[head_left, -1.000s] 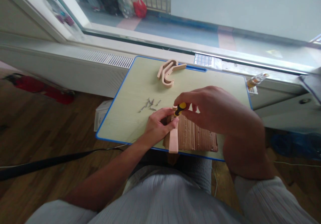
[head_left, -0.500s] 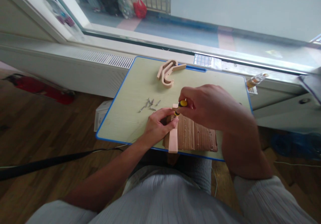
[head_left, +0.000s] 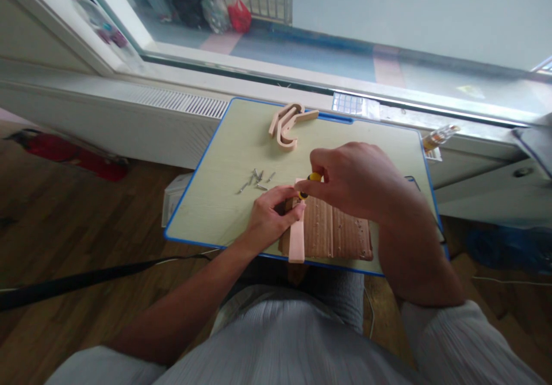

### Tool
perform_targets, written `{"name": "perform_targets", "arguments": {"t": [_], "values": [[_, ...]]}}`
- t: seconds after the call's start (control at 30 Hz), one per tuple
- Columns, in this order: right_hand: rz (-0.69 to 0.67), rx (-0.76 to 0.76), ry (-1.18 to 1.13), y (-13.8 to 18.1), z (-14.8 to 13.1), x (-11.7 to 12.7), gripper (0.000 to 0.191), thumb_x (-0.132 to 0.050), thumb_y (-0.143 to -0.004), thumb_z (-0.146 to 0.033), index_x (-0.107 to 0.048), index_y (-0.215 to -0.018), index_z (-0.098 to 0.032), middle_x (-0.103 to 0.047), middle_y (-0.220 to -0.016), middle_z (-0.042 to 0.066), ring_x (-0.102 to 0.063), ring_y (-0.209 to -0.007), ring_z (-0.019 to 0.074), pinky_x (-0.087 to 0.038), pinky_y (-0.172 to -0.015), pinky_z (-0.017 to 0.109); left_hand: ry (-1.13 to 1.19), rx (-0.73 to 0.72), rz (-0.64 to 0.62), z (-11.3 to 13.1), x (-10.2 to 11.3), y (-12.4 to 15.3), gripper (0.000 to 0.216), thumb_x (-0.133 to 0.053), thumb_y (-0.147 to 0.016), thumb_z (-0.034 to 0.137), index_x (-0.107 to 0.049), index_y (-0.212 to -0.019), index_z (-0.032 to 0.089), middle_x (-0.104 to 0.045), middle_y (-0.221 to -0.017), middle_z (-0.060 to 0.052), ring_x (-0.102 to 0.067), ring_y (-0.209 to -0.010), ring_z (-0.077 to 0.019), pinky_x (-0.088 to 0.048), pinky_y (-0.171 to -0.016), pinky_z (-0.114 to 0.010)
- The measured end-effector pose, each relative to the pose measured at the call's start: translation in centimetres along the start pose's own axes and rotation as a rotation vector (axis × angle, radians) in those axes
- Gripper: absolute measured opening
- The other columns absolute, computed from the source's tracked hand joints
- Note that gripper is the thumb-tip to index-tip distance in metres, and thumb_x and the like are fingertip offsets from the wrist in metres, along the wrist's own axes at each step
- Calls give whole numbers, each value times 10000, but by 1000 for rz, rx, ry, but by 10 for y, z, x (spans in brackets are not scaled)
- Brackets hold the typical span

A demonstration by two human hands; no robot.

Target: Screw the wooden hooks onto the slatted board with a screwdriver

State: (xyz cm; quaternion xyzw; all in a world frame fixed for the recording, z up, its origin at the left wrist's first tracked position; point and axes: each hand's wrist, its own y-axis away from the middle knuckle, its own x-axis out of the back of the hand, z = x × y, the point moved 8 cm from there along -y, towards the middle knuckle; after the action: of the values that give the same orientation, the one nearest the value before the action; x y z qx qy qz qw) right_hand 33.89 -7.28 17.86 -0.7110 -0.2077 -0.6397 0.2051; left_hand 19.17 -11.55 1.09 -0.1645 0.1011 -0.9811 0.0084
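Observation:
My right hand (head_left: 351,180) is closed around a short screwdriver (head_left: 315,176) with a yellow and black handle. Its lower end points down at a pale wooden strip (head_left: 296,244); the tip is hidden by my fingers. My left hand (head_left: 272,215) pinches the strip from the left, thumb and fingers close around the screwdriver's lower end. Under the strip lies a brown, grooved wooden board (head_left: 340,232) dotted with small marks. Several loose screws (head_left: 257,176) lie on the table to the left of the strip.
Curved pale wooden hooks (head_left: 288,134) lie at the back of the blue-edged table (head_left: 215,201). A window sill (head_left: 397,113) runs behind it. A bottle (head_left: 440,137) is beyond the right edge, and a fire extinguisher (head_left: 69,153) lies on the floor at left.
My right hand and wrist have turned slightly on the screwdriver. More of a dark-edged object by my right forearm shows. My left hand keeps its place on the strip.

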Motion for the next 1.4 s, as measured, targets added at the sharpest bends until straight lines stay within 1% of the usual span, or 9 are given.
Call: {"name": "perform_targets", "arguments": {"t": [0.17, 0.3, 0.37, 0.47, 0.8, 0.93, 1.1, 1.27, 1.4], "values": [[-1, -17, -21, -2, 0, -2, 309, -669, -1017, -523, -796, -987, -243, -794, -847, 64, -576, -708, 195, -214, -682, 361, 2, -10, -16, 3, 0, -1, 239, -825, -931, 344, -837, -1130, 213, -856, -1194, -77, -805, -1122, -236, -649, -1073, -401], [-46, 36, -47, 1, -5, -3, 323, -642, -1030, -510, -800, -1155, -257, -823, -922, 67, -618, -744, 210, -235, -689, 360, 11, -40, -10, 6, 1, -1, 249, -835, -927, 335, -844, -1153, 230, -859, -1209, -68, -808, -1137, -234, -646, -1108, -411], [-68, 77, -56, 4, -8, -2, 284, -635, -1017, -417, -790, -1202, -268, -823, -935, 59, -627, -750, 207, -243, -689, 358, 20, -51, 3, 5, 1, -1, 255, -839, -925, 338, -848, -1159, 236, -858, -1230, -66, -809, -1159, -234, -639, -1136, -416], [-93, 104, -37, 6, -9, -2, 228, -617, -974, -294, -784, -1128, -266, -811, -900, 52, -616, -724, 196, -241, -680, 356, 19, -49, 12, 2, 1, -1, 266, -847, -917, 345, -849, -1158, 233, -856, -1253, -69, -811, -1176, -234, -638, -1152, -417], [-61, 55, 46, 5, -9, -2, 195, -629, -985, -385, -775, -1021, -261, -794, -817, 55, -550, -655, 189, -206, -658, 370, 19, -13, 2, -2, 0, 0, 286, -853, -898, 368, -838, -1145, 226, -854, -1261, -80, -809, -1173, -246, -644, -1139, -429], [-56, 27, 68, 4, -8, -1, 254, -638, -1012, -468, -788, -1010, -263, -775, -783, 58, -554, -658, 195, -194, -664, 372, 11, -2, -4, 0, 1, 0, 285, -848, -901, 376, -835, -1143, 225, -854, -1236, -84, -808, -1145, -249, -649, -1115, -427], [-57, -3, 74, 2, -6, -2, 411, -628, -1040, -619, -795, -985, -248, -777, -793, 82, -555, -667, 203, -199, -679, 371, 11, -5, -20, 3, 0, 0, 297, -834, -912, 369, -841, -1176, 233, -854, -1214, -75, -804, -1129, -243, -645, -1107, -420], [-48, -27, 52, 1, -10, -6, 427, -649, -1025, -632, -810, -985, -239, -788, -836, 96, -586, -718, 214, -233, -695, 364, 18, -14, -17, 2, 0, 0, 296, -833, -911, 354, -842, -1180, 232, -856, -1175, -64, -801, -1121, -243, -644, -1095, -411], [-1, -142, 33, 1, -10, -12, 435, -642, -1002, -633, -824, -981, -239, -784, -824, 100, -600, -720, 225, -257, -681, 360, 25, -31, -22, -1, -1, 0, 304, -852, -898, 366, -834, -1166, 223, -858, -1176, -70, -804, -1107, -242, -661, -1030, -383]]}}
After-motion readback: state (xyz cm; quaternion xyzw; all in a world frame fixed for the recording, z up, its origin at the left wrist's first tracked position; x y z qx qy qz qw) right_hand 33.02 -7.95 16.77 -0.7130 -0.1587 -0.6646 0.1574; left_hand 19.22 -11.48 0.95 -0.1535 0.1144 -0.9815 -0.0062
